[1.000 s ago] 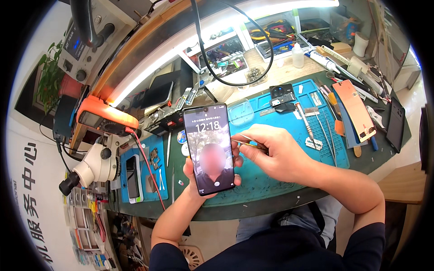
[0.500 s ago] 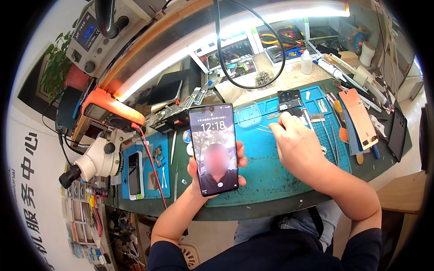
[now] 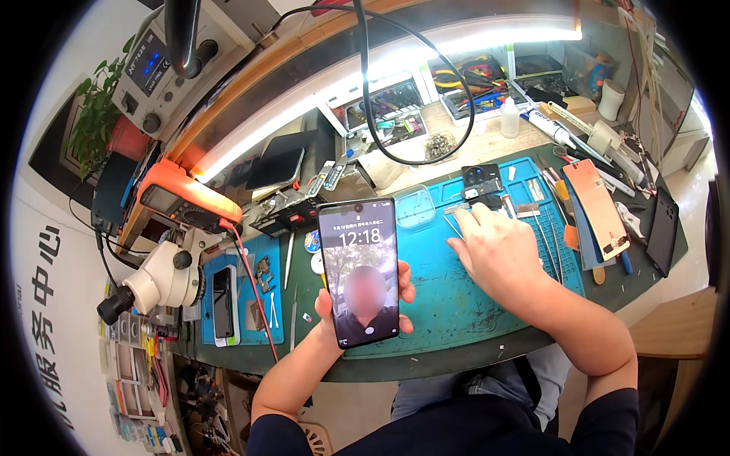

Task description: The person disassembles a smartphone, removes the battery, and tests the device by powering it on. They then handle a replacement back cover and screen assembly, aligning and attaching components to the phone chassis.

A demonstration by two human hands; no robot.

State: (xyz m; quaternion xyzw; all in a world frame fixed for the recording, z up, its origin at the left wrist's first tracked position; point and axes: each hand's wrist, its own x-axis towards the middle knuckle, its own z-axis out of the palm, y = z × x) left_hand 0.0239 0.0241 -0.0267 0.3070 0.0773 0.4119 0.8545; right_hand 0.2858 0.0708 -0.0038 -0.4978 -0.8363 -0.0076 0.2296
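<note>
A black smartphone point(image 3: 360, 273) with its screen lit is upright in my left hand point(image 3: 406, 287); the thumb is along one edge and the fingertips wrap round the other. On the screen are a clock and a picture. My right hand point(image 3: 498, 247) hovers low over the blue work mat point(image 3: 441, 300), palm down, its thumb apart from the bent fingers. Slim metal tweezers point(image 3: 452, 222) lie by those fingertips, partly hidden by the hand. Just beyond them sit a black phone camera part point(image 3: 482, 178) and a clear plastic box point(image 3: 414, 207).
An orange multimeter point(image 3: 190, 194) and a white microscope point(image 3: 156, 273) stand at the left, near another phone point(image 3: 223, 304). Orange phone panel point(image 3: 597, 207), black back cover point(image 3: 663, 228) and hand tools crowd the right. A black cable loop point(image 3: 456, 144) hangs above the bench.
My right hand has opened out from a closer pinch and reached slightly left toward the tweezers. The phone in my left hand sits a little lower in view.
</note>
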